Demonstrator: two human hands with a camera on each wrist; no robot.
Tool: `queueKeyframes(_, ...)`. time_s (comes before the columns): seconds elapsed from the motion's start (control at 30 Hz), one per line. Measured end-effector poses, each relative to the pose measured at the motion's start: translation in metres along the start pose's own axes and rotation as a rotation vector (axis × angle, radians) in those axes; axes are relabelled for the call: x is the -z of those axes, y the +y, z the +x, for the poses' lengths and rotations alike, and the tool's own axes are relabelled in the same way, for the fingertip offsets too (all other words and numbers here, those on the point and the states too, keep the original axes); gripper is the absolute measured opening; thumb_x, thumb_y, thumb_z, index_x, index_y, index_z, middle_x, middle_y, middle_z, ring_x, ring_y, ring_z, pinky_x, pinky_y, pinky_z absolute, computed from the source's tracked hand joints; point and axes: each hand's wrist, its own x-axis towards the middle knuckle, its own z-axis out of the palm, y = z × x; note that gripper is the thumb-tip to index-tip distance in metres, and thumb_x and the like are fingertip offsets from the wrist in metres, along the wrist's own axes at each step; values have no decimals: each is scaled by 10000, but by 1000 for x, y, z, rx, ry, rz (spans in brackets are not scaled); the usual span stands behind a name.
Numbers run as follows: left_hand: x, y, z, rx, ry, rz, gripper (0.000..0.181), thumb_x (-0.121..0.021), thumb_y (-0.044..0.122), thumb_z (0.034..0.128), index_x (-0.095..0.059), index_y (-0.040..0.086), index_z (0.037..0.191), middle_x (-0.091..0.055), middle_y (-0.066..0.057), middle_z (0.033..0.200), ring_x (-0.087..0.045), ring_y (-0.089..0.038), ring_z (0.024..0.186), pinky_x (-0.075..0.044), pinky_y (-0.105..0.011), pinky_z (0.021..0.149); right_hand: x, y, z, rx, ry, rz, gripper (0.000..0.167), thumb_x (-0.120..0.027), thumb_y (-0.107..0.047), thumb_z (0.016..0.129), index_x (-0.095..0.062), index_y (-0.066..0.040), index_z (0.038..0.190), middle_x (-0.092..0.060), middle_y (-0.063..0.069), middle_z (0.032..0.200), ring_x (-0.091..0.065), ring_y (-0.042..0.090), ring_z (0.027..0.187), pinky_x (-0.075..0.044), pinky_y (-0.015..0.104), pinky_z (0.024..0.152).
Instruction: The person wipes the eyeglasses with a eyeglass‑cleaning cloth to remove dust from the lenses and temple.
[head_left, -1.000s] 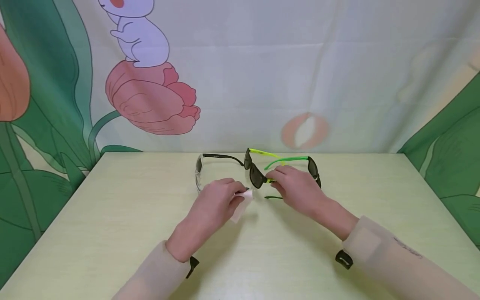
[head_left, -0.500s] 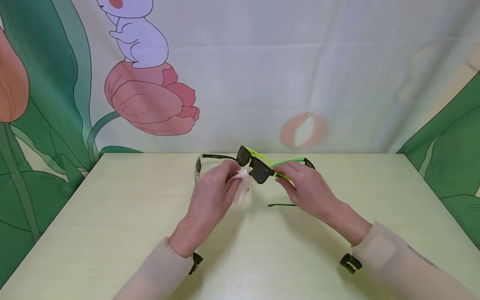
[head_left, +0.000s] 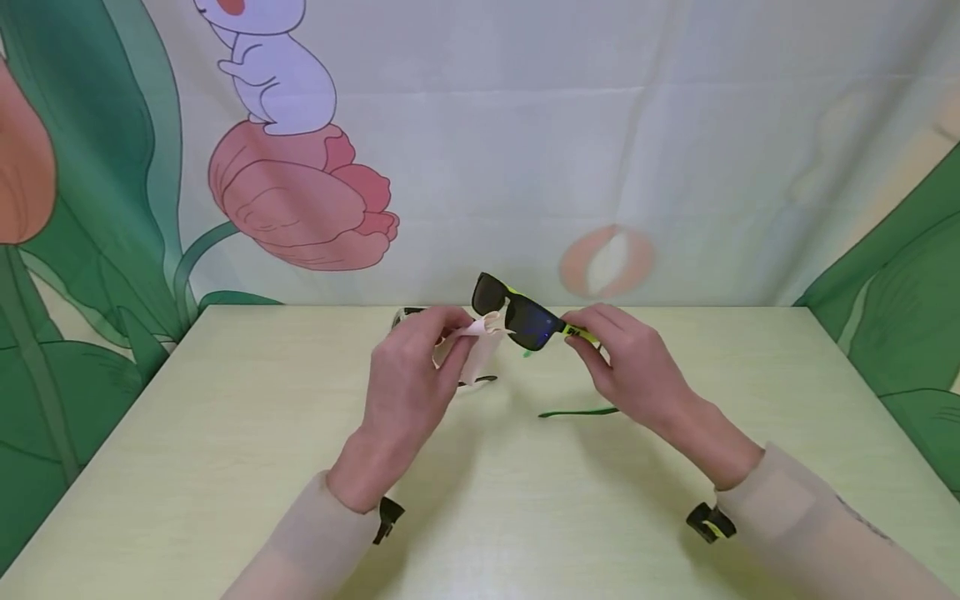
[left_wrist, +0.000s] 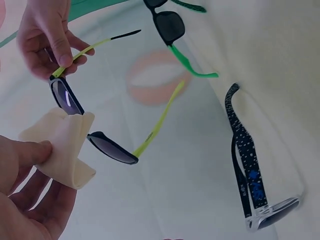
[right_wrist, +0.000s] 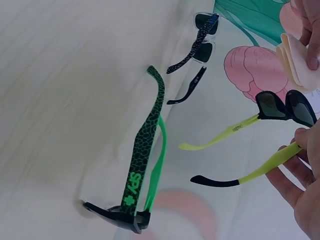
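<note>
My right hand (head_left: pixel 637 362) pinches one yellow temple of a pair of sunglasses (head_left: pixel 531 323) near the hinge. The sunglasses have a black frame and dark lenses, and they hang above the table with the lenses toward me. Between thumb and fingers my left hand (head_left: pixel 408 379) holds a folded pale cloth (left_wrist: pixel 62 145). In the head view the cloth is just left of the nearer lens; whether it touches the lens I cannot tell. The right wrist view shows both yellow temples spread apart, one tipped in black.
Sunglasses with green inner temples (right_wrist: pixel 137 165) rest on the table (head_left: pixel 247 442) behind my right hand, mostly hidden in the head view. Clear-framed sunglasses with speckled dark temples (left_wrist: pixel 247 160) lie behind my left hand. A printed curtain (head_left: pixel 480 150) hangs at the table's far edge.
My right hand has lifted the yellow-templed sunglasses up off the table and turned their lenses toward me. My left hand has risen with the cloth, close to them.
</note>
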Motion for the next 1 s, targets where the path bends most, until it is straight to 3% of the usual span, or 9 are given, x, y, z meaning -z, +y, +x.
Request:
queueKeyframes(0.3, 7, 4, 7, 3, 9, -70, 175, -805, 19, 885, -683, 27, 1009, -732, -79, 938, -679, -212, 823, -592, -358, 764, 9, -7, 3, 22, -10, 28, 286, -775, 112, 847, -706, 15, 1107, -712, 78, 1016, -648, 173, 797, -565, 323, 639)
queueKeyframes(0.6, 1, 10, 4, -129, -80, -199, 204, -815, -6, 863, -670, 54, 994, -718, -33, 921, -666, -143, 816, -561, -295, 712, 8, -17, 3, 53, -33, 58, 308, -796, 102, 833, -712, -14, 1106, -723, 62, 1033, -682, 185, 902, -569, 290, 658)
queueKeyframes(0.8, -4, 16, -2, -211, -96, -137, 230, -818, -43, 841, -705, 27, 1028, -743, -81, 991, -701, -208, 870, -590, -318, 766, 7, -20, 3, 57, -10, 55, 289, -781, 102, 845, -703, 12, 1108, -718, 81, 1038, -680, 197, 889, -575, 303, 672)
queueKeyframes(1.0, -7, 19, -7, -290, -119, -88, 229, -804, -51, 853, -725, 32, 1051, -733, -106, 1150, -700, -249, 1059, -572, -315, 920, 9, -21, 2, 11, -15, 27, 278, -776, 93, 854, -688, 37, 1112, -704, 103, 1015, -668, 201, 827, -593, 330, 660)
